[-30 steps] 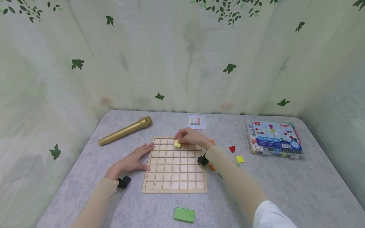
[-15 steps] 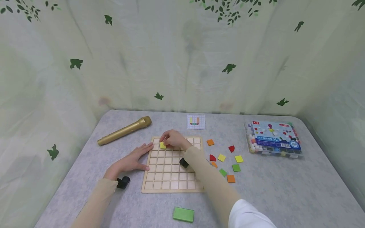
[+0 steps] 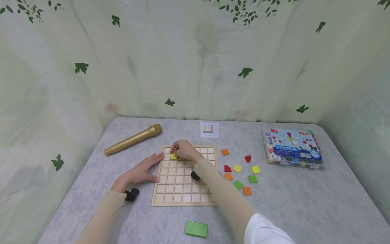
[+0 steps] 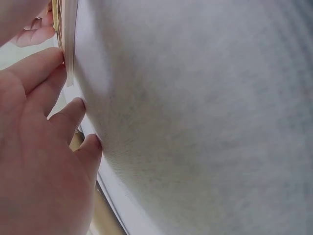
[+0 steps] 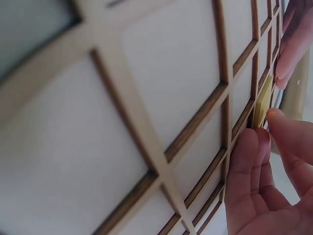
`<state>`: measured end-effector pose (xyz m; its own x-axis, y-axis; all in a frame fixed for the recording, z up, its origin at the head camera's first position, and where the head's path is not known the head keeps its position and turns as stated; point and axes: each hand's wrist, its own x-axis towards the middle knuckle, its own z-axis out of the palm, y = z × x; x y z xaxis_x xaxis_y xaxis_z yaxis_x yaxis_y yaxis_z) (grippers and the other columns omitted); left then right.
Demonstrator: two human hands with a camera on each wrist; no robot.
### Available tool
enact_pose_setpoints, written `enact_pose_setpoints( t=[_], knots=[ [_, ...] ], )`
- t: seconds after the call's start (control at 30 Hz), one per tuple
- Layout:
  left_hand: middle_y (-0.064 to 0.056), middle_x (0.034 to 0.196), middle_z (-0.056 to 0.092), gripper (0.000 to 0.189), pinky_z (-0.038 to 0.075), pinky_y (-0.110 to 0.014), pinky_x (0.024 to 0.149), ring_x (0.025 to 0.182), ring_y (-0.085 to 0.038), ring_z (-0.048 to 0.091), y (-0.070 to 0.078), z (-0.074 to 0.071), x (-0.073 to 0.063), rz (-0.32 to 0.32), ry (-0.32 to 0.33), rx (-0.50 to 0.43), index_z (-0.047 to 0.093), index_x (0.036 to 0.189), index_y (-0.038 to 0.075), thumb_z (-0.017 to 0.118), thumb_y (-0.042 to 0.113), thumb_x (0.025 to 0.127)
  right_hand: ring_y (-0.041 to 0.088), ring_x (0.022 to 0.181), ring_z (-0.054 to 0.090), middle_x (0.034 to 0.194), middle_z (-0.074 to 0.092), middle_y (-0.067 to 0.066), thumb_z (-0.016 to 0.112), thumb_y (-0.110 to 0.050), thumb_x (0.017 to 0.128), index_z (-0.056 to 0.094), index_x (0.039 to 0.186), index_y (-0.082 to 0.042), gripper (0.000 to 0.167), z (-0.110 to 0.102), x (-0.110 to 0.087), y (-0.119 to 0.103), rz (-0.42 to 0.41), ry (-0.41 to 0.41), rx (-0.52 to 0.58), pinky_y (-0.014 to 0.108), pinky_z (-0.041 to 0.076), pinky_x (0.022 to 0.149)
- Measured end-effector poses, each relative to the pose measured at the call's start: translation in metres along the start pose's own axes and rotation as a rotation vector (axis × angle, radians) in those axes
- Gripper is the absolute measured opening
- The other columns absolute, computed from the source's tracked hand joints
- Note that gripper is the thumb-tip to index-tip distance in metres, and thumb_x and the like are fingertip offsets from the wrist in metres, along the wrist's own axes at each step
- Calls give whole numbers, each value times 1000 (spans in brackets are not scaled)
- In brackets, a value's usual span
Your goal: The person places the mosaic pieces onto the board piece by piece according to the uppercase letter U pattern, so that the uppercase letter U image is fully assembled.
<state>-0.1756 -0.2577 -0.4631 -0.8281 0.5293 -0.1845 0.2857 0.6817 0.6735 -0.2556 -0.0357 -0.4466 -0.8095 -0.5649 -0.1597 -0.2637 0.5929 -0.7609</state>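
Note:
A wooden grid board (image 3: 178,189) lies in the middle of the table. My right hand (image 3: 186,151) is over its far left part, thumb and fingertips at a yellow square tile (image 3: 173,156). In the right wrist view the yellow tile (image 5: 264,100) sits at a grid cell, slightly tilted, with the thumb and fingers of the right hand (image 5: 266,181) pinching its near edge. My left hand (image 3: 141,172) rests with spread, straight fingers against the board's left edge. In the left wrist view the left hand (image 4: 44,142) touches the board's side (image 4: 69,44).
Right of the board lie loose tiles: several squares like the orange one (image 3: 247,190) and red quarter-rounds (image 3: 248,158). A pattern card (image 3: 209,130) lies behind the board, a gold microphone (image 3: 134,139) at left, a boxed kit (image 3: 294,149) at right, a green block (image 3: 196,229) in front.
My right hand has moved left across the board with the yellow tile, then settled lower at a far-left cell. The loose tiles at right came into view. My left hand stays put.

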Motion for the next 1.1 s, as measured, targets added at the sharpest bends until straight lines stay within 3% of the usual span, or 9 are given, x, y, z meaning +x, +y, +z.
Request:
enact_pose_setpoints(
  t=[0.33,0.6,0.8,1.1],
  knots=[
    [-16,158,11,97,-1,-59,112,142,-41,-1,-1,0,-1,2,3,9,21,152,2,76,36,80,22,79,58,97,64,11,56,-3,93,66,109,4,20,-23,-16,23,-73,-61,330,29,53,70],
    [-17,158,11,97,-1,-57,112,142,-41,-1,1,0,-1,2,7,0,21,152,1,77,35,79,36,96,61,110,61,25,58,-8,95,60,117,8,28,-59,-44,56,-112,-117,458,42,53,83],
    [-16,158,11,98,-1,-57,112,142,-41,-1,1,0,1,0,5,5,21,152,1,77,35,79,32,96,62,111,61,25,59,-10,94,62,115,7,26,-86,-70,80,-60,-82,470,40,53,86],
    [-18,158,11,98,-1,-59,112,142,-42,-1,0,0,2,2,3,0,20,151,1,76,37,79,27,95,59,111,63,20,60,-15,94,61,116,4,30,-114,-112,114,32,-34,383,35,52,87]
  ],
)
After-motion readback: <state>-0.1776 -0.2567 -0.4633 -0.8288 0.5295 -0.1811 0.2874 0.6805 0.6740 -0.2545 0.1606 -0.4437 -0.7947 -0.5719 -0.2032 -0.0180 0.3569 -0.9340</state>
